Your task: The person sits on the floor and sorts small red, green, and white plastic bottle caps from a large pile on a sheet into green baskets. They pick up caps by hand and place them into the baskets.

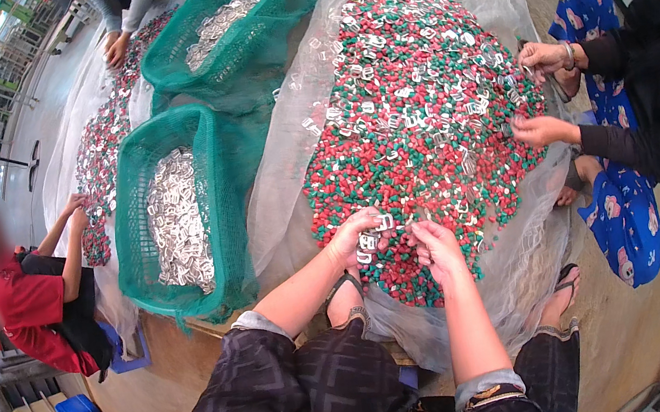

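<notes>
My left grip clasps silvery buckles, likely light, stiff, slick; I'd pinch their rims. Right grip: can't tell.

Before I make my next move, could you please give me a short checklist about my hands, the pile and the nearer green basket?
1. Left hand holding silvery pieces: ok.
2. Right hand holding a piece: cannot tell, too small at the fingertips.
3. Co-worker's nearer hand apart from yours: ok, at the pile's right edge.
4. Pile free of silvery pieces: not ok, many lie among red and green bits.
5. Nearer green basket open on top: ok.
</notes>
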Demonstrator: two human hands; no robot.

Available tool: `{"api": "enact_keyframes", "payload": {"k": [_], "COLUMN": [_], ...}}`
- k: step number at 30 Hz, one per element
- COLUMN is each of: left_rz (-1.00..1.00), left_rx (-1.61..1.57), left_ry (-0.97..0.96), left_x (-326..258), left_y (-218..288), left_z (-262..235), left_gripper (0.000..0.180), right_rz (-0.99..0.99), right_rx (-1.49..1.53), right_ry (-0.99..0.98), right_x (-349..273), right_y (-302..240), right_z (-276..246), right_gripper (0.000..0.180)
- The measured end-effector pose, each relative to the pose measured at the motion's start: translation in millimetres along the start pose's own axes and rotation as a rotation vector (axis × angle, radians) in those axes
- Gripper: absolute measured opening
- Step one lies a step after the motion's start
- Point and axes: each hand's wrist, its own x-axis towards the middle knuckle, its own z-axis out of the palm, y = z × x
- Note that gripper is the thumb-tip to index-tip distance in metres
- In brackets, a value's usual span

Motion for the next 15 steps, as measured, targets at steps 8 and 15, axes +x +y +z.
{"api": "enact_keyframes", "payload": {"k": [8, 15], "left_rz": [-0.064, -0.183], "left_rx": [-0.080, -0.002], "left_ry": [-0.147, -0.130], "left_x": [-19, -20], "left_y": [10, -9], "left_z": [-11, -14], "left_gripper": [0.021, 0.020], "right_rz": [-0.076, -0.297], "right_rx": [-0.051, -0.256], "right_ry": [-0.026, -0.072], "right_x": [-4, 3], "right_y": [3, 28], "right_z": [19, 41], "right_gripper": [0.013, 0.012]}}
